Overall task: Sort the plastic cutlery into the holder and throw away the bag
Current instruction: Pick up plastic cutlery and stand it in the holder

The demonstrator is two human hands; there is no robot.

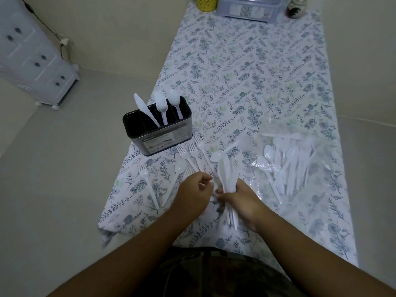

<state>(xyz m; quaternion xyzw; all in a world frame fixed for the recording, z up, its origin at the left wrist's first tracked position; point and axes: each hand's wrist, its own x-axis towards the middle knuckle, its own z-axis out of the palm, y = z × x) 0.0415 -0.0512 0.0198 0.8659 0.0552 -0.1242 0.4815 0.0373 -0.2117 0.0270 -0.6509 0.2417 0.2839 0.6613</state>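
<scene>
- Both forearms are reaching in from the bottom edge, over a dark patterned garment at the person's waist.
- Right hand (pixel 240 202) is gripping a bundle of white plastic knives (pixel 227 174), fingers wrapped around the handles, blades fanning away from the person.
- Left hand (pixel 192 191) is curling just beside the right one, thumb and fingers pinched close together at the bundle's near side; whether it is actually holding a piece, I cannot tell.
- Loose forks (pixel 190 154) are lying on the floral cloth (pixel 246 71) just beyond the left hand, tines pointing away, with one more fork (pixel 147 183) lying apart to the left.
- One single spoon (pixel 216 156) is resting just beyond the knives, bowl towards the person's left.
- To the right, the clear bag (pixel 317 168) is lying flat on the desk with a heap of spoons (pixel 287 161) resting on or in it; which, I cannot tell.
- Further left and away, the holder (pixel 162 136), a dark compartmented tub with a shiny front, is standing upright near the desk's left edge.
- It is carrying one knife (pixel 143 109), one fork (pixel 161 106) and one spoon (pixel 175 101), each leaning upright in its own section.
- At the far end of the desk a yellow cup (pixel 206 3), a clear lidded box (pixel 248 8) and a small jar (pixel 296 6) are sitting side by side.
- Off to the left, a white drawer unit (pixel 32 52) is standing on the floor.
</scene>
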